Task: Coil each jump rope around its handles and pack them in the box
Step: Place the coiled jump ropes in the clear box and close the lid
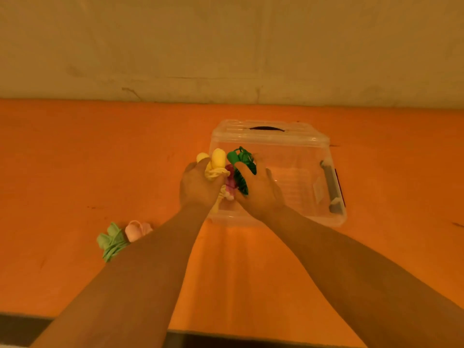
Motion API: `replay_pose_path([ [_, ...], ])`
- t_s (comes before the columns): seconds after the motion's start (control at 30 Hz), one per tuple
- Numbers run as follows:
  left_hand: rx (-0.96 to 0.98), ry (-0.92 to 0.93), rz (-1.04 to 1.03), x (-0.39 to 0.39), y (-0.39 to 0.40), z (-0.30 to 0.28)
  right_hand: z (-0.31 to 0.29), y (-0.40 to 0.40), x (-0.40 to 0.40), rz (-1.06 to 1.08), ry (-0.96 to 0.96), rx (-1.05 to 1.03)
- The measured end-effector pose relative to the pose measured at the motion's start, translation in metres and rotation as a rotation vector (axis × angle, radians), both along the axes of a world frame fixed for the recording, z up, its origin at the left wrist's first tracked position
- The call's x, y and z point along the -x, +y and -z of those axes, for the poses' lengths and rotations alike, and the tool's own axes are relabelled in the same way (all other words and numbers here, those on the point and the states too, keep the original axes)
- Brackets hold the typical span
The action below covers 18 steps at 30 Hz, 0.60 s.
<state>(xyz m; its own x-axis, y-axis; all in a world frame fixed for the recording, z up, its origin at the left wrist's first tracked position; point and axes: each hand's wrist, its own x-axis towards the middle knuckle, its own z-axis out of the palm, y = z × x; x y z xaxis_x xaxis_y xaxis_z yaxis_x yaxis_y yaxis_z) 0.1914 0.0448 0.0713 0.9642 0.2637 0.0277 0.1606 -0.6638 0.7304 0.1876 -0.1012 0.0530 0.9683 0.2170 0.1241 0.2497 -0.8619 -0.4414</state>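
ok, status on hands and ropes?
Left hand grips yellow rope. Right hand grips green rope, over box. Two coiled ropes wait on table.

Five coiled jump ropes can be counted. Three are in the grip: one yellow jump rope [218, 164] in the left hand [198, 184], one dark green jump rope [241, 169] in the right hand [258, 190], and one pink-red jump rope [230, 182] pressed between the two hands (mostly hidden). Two lie well apart from the grip, to its lower left: one light green jump rope [111, 241] and one pale pink jump rope [136, 229]. One clear plastic box [301, 177] stands under the grip, and one lid [266, 128] just behind it.
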Motion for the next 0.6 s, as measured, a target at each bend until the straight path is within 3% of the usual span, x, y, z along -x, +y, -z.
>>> replay_pose_path([
  [0.4,0.001,0.144,0.166,-0.077,-0.11,0.058,0.05,-0.093,-0.044,0.197,0.041,0.1],
  [0.6,-0.014,0.197,0.208,-0.098,-0.143,0.096,0.091,-0.119,-0.063,0.225,0.187,0.086],
])
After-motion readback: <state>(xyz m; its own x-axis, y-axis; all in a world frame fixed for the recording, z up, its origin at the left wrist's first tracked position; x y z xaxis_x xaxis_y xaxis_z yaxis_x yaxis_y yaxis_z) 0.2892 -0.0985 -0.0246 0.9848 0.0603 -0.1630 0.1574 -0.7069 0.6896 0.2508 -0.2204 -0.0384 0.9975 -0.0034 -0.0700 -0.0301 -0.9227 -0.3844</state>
